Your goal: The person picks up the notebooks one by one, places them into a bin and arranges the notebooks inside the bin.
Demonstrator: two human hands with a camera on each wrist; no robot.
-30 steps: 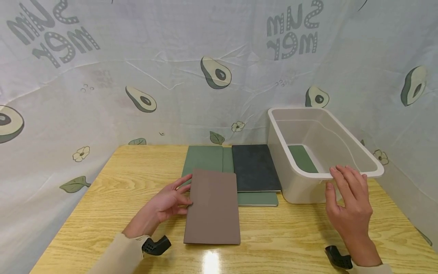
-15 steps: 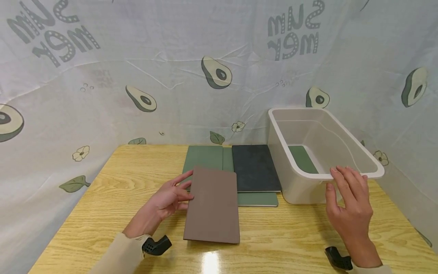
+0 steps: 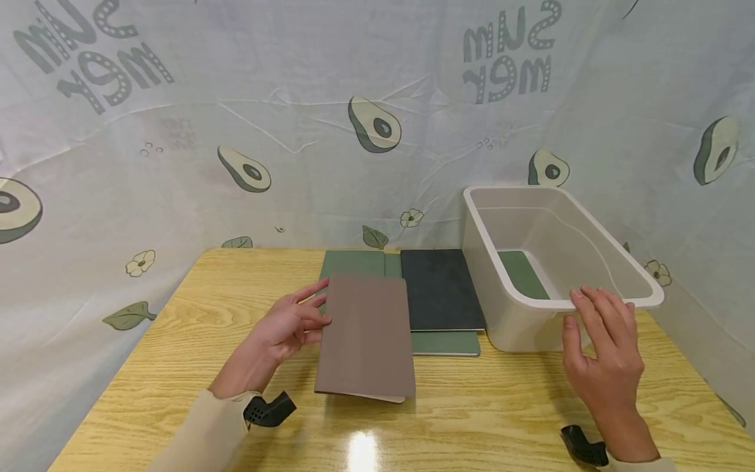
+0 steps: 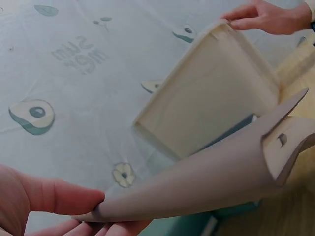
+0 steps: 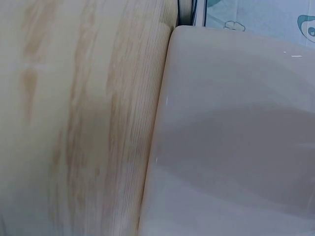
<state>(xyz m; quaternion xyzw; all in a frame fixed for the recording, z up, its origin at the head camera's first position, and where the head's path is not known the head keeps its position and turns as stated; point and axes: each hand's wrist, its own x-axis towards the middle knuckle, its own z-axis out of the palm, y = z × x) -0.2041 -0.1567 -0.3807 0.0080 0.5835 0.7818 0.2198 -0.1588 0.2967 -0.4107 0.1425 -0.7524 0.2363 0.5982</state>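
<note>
My left hand [image 3: 290, 328] pinches the left edge of a brown soft-cover notebook [image 3: 367, 341], thumb on top and fingers beneath. In the left wrist view the notebook [image 4: 206, 184] bows into a curve, its cover parted from the cream pages at the far end. In the head view its upper part overlaps green notebooks [image 3: 354, 261] lying on the table. My right hand [image 3: 607, 357] rests its fingertips on the near rim of a beige plastic bin [image 3: 519, 328], fingers fairly straight, thumb lower along the outer wall. One green notebook [image 3: 522, 274] lies inside the bin.
A black notebook [image 3: 442, 288] lies against the bin's left side, over another green notebook [image 3: 445, 343]. The wooden table [image 3: 177, 367] ends at a hanging cloth [image 3: 295, 131] printed with avocados. In the right wrist view the bin's wall [image 5: 236, 137] fills the right side.
My left hand has moved slightly away from me with the brown notebook. The notebook's near edge has risen, and cream pages now show beneath it. The right hand stays on the bin's rim.
</note>
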